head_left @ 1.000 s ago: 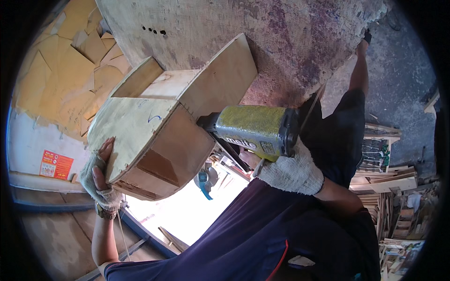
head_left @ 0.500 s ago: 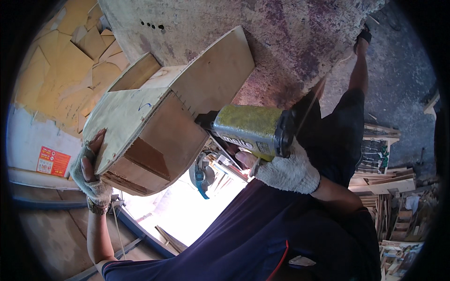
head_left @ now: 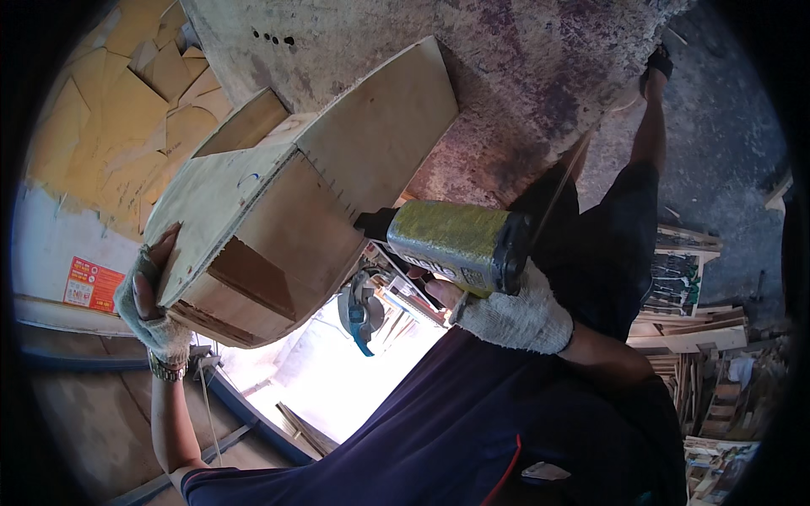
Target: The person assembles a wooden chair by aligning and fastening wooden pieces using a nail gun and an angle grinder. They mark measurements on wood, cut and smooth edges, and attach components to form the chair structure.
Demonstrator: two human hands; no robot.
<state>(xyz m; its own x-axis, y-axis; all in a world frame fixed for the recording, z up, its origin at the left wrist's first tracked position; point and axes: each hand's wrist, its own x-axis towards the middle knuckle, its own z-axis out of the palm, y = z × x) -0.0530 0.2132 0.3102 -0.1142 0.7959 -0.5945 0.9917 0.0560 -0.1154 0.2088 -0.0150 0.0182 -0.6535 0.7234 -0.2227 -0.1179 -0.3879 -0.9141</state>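
Note:
A curved plywood frame (head_left: 316, 198) with an open box-like side stands tilted over a stained work surface. My left hand (head_left: 152, 312), in a white knitted glove with bare fingertips, grips its lower left end. My right hand (head_left: 519, 316), gloved the same way, is wrapped round the handle of a staple gun (head_left: 451, 244) with a worn yellow-green body. The gun's black nose lies at the frame's edge, close to a seam with a row of small fasteners; whether it touches cannot be made out. Most of the handle is hidden by the glove.
The mottled work surface (head_left: 531, 101) fills the top. Yellow-brown sheet offcuts (head_left: 118, 118) hang or lie at left above a red poster (head_left: 90, 285). A thin hose (head_left: 564, 190) runs past my legs. Wood scraps (head_left: 692, 337) pile up at right; a power saw (head_left: 361, 316) shows below the frame.
The frame's near end has shifted slightly left and up. The staple gun has moved a little right and down along the seam, still in my right hand.

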